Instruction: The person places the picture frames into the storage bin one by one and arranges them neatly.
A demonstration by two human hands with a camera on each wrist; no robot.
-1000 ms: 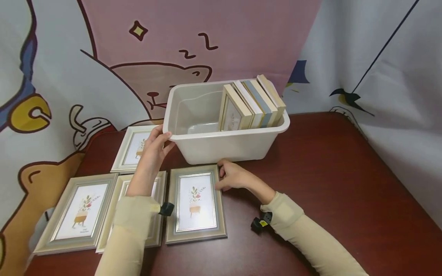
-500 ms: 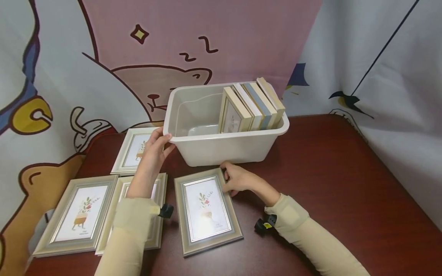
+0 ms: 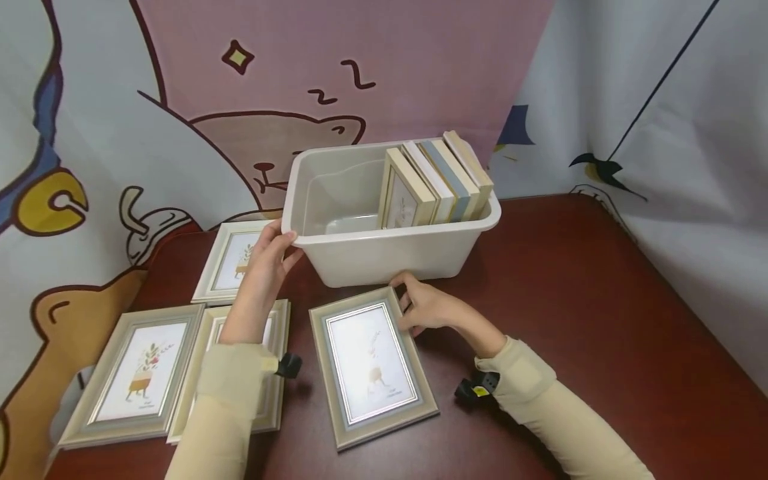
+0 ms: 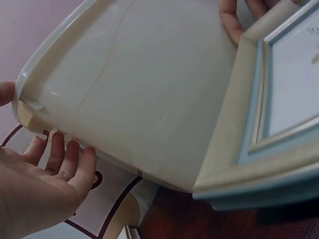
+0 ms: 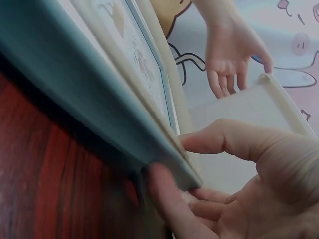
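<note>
My right hand [image 3: 429,303] pinches a beige picture frame [image 3: 375,363] by its upper right corner. It shows a potted-flower print under glare and stands askew close over the table. In the right wrist view, thumb and fingers are on either side of the frame's blue-grey edge [image 5: 114,117]. The left hand [image 3: 268,260] holds the left front corner of a whitish plastic bin [image 3: 390,257], its thumb over the rim and fingers beneath. Several more picture frames [image 3: 444,183] stand on edge in the bin's right half, leaning together.
On the left of the dark red table [image 3: 570,320] lie a grey-beige picture frame [image 3: 140,373], a cream one [image 3: 277,380] partly under the left forearm, and a white one [image 3: 225,263] behind. A cartoon-printed curtain [image 3: 420,67] hangs close behind the bin.
The right hand has drawn the beige picture frame rightward, away from the cream one, and turned it askew. My left hand stays on the bin's corner.
</note>
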